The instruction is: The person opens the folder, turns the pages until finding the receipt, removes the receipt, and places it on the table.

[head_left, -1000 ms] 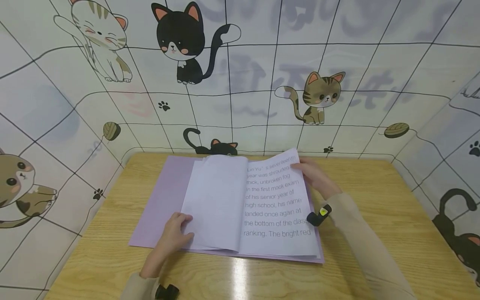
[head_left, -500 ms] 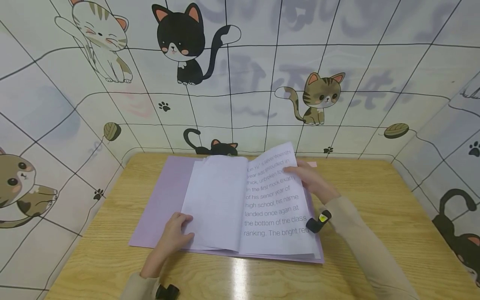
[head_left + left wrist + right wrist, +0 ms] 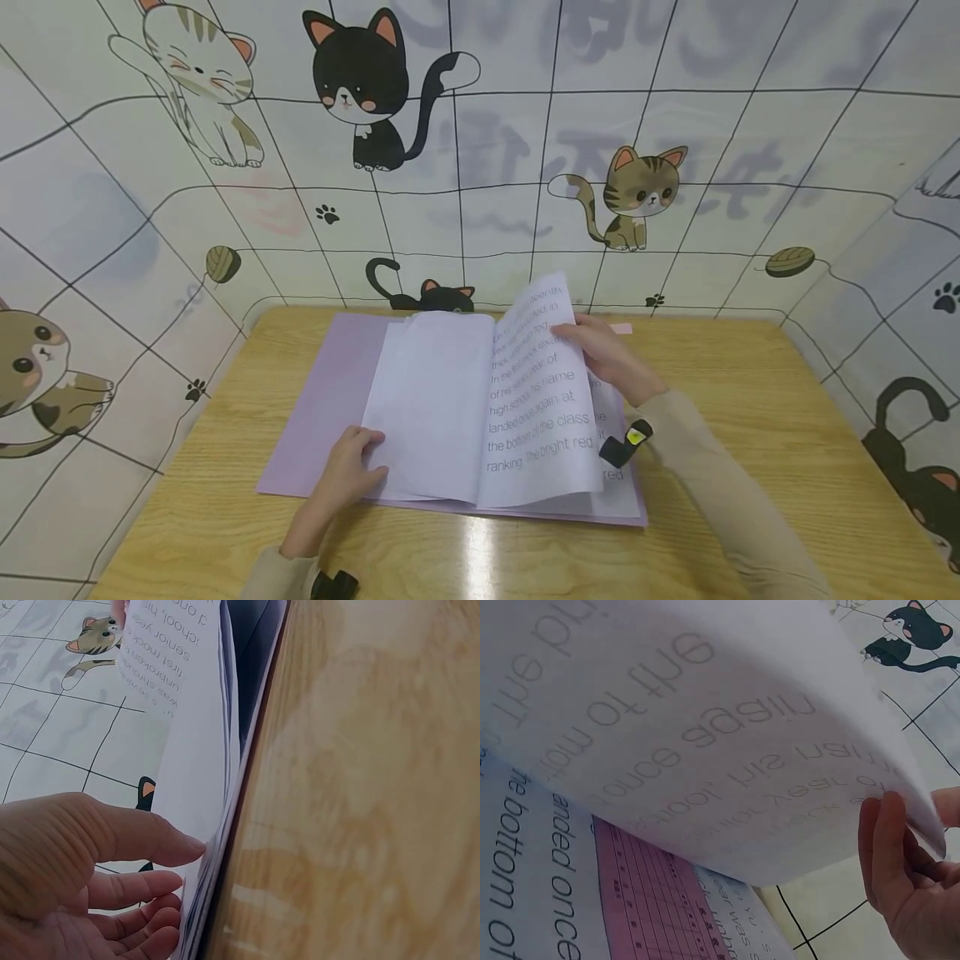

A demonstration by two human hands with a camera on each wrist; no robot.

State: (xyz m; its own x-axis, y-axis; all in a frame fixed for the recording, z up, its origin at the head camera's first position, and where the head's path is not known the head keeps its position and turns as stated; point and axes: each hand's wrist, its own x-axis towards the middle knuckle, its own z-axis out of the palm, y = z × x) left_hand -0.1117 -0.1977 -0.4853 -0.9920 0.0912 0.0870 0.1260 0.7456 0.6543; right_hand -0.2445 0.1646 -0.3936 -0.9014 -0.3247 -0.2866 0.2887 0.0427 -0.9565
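An open booklet with a lilac cover [image 3: 315,417] lies on the table, its left page [image 3: 427,400] blank. My right hand [image 3: 611,358] pinches the outer edge of a printed page [image 3: 536,417], thumb on one side and fingers on the other. That page stands lifted and curved, showing mirrored text through its underside in the right wrist view. Below it is another printed sheet [image 3: 525,885], with a pink printed slip [image 3: 649,892] on it. My left hand [image 3: 348,467] rests at the left page's outer edge, thumb and fingers loosely spread; the left wrist view shows its thumb [image 3: 161,840] touching the paper.
A wooden table [image 3: 720,367] bears the booklet. Behind it rises a wall sheet [image 3: 510,142] printed with cartoon cats and grid lines. The pink slip's end [image 3: 622,328] sticks out past the booklet's far edge. Each wrist carries a small black device [image 3: 626,443].
My right hand has moved left with the printed page, lifting and curling it further, so the sheet below and the pink slip's end show. My left hand has stayed in place.
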